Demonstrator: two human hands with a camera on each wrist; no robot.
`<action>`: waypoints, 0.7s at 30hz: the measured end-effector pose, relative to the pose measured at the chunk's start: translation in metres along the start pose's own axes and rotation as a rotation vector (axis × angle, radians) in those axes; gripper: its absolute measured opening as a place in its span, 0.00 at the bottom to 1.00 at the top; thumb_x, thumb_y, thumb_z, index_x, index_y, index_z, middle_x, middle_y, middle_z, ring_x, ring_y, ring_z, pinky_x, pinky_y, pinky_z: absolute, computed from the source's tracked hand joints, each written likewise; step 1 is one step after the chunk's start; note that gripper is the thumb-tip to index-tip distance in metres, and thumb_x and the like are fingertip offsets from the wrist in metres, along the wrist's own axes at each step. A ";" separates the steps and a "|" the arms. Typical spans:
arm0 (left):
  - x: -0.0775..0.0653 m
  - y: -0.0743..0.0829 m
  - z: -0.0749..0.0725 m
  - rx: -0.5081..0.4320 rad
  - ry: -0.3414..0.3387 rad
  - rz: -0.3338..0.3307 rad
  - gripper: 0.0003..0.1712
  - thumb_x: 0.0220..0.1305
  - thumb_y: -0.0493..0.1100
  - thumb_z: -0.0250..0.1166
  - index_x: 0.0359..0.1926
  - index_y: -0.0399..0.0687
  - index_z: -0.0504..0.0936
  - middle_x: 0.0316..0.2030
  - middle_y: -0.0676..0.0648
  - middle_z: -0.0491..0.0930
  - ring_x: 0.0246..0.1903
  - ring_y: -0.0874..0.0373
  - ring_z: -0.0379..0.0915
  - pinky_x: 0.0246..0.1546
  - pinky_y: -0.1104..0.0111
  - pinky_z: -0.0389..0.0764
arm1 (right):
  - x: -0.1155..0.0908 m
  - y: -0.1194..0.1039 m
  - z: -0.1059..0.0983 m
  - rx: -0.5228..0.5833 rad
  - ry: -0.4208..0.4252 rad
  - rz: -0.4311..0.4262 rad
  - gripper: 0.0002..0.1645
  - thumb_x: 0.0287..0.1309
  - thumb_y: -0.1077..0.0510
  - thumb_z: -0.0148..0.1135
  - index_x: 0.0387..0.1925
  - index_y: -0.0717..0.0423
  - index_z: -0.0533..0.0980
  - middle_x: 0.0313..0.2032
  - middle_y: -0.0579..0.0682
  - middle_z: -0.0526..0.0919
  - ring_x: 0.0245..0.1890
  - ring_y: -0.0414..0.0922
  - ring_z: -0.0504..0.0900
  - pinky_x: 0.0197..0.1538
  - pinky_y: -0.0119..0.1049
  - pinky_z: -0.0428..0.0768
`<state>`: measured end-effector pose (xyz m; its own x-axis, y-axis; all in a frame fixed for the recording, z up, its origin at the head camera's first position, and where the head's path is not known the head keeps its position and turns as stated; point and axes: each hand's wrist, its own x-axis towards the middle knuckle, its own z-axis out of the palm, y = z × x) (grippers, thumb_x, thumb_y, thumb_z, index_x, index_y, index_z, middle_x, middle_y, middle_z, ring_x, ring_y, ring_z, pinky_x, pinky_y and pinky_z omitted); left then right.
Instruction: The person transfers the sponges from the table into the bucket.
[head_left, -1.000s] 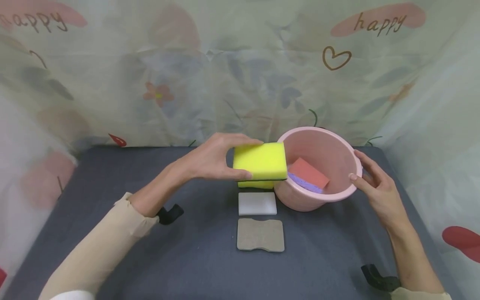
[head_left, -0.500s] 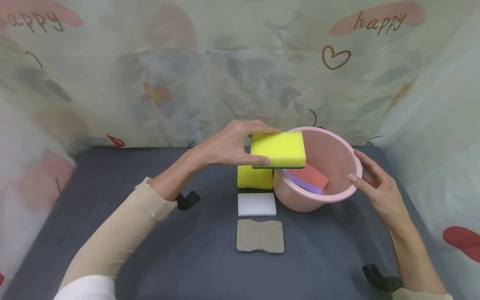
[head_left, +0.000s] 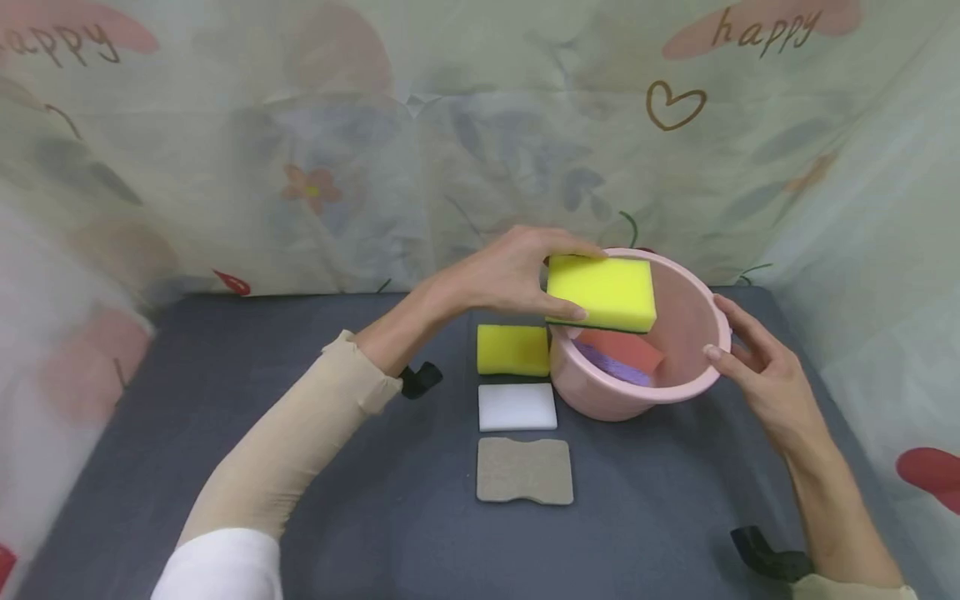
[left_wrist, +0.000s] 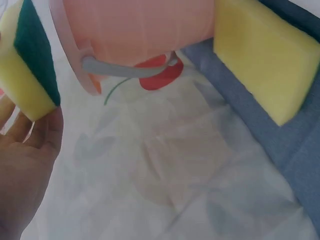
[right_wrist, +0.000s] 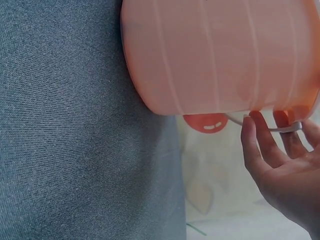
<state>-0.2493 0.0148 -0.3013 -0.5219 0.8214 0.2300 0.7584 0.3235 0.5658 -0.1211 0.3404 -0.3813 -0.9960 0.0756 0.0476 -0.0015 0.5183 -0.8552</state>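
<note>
My left hand [head_left: 513, 271] pinches a yellow sponge [head_left: 603, 292] by its left end, thumb in front and fingers behind. A dark green scouring layer [left_wrist: 37, 52] covers the sponge's underside, seen in the left wrist view. The sponge is over the mouth of a pink bucket [head_left: 592, 392], overlapping its left rim in the head view. Inside the bucket lie a red-orange sponge [head_left: 626, 350] and a purple sponge [head_left: 611, 365]. My right hand [head_left: 768, 379] grips the bucket's right rim, thumb over the edge and fingers outside, near the grey handle [right_wrist: 280, 130].
Left of the bucket, in a column on the dark grey table [head_left: 360, 517], lie another yellow sponge [head_left: 513, 350], a white sponge [head_left: 517, 407] and a grey-brown pad with notched sides [head_left: 524, 472]. A patterned cloth [head_left: 450, 167] hangs behind the table.
My left hand has carried the yellow sponge right and slightly up, from beside the bucket to over its mouth. The second yellow sponge is now uncovered. My right hand stays on the rim.
</note>
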 end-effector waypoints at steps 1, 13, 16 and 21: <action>0.003 0.001 0.001 0.009 -0.019 0.001 0.40 0.54 0.61 0.72 0.67 0.57 0.75 0.59 0.56 0.76 0.51 0.66 0.71 0.50 0.69 0.72 | 0.000 0.000 0.000 -0.001 -0.005 0.004 0.42 0.67 0.55 0.63 0.76 0.34 0.57 0.74 0.47 0.59 0.63 0.39 0.72 0.49 0.17 0.72; 0.043 0.000 0.016 0.039 -0.170 -0.019 0.39 0.57 0.56 0.72 0.69 0.56 0.73 0.59 0.52 0.75 0.51 0.63 0.69 0.50 0.75 0.69 | 0.000 0.000 -0.001 -0.030 -0.006 0.023 0.42 0.68 0.53 0.62 0.76 0.32 0.55 0.75 0.45 0.58 0.69 0.52 0.67 0.51 0.19 0.72; 0.052 0.002 0.022 0.053 -0.188 -0.011 0.39 0.56 0.57 0.72 0.69 0.57 0.73 0.61 0.53 0.75 0.53 0.64 0.69 0.51 0.76 0.68 | -0.001 0.001 -0.003 -0.041 -0.019 0.025 0.42 0.68 0.52 0.61 0.77 0.31 0.54 0.75 0.44 0.57 0.70 0.53 0.65 0.51 0.20 0.72; 0.063 0.004 0.030 0.106 -0.204 -0.001 0.38 0.55 0.57 0.73 0.67 0.58 0.75 0.61 0.55 0.75 0.53 0.65 0.69 0.52 0.77 0.67 | 0.001 0.000 -0.005 -0.027 -0.049 0.016 0.42 0.69 0.52 0.61 0.77 0.30 0.53 0.75 0.46 0.57 0.69 0.50 0.67 0.50 0.19 0.72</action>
<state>-0.2677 0.0815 -0.3086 -0.4410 0.8956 0.0584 0.8002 0.3629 0.4775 -0.1220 0.3450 -0.3788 -0.9991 0.0427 0.0087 0.0158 0.5405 -0.8412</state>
